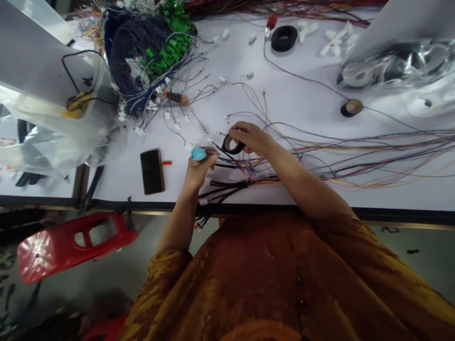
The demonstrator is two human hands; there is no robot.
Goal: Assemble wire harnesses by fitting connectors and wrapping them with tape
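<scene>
My left hand (200, 171) is closed round the wires just behind a light blue connector (198, 153). To its right, my right hand (250, 137) grips a roll of black tape (233, 144). A short strip of tape reaches from the roll toward the wires by my left fingers. Thin coloured wires (320, 142) run from there to the right across the white table. Below them lies a bundle of black-sleeved wires (227, 186) near the table's front edge.
A phone (152, 171) lies left of my left hand. Further back are a wire bundle with green connectors (170, 52), an orange-handled tool (176, 97), a black tape roll (284, 38) and a smaller roll (351, 108). A red stool (71, 244) stands beyond the front edge.
</scene>
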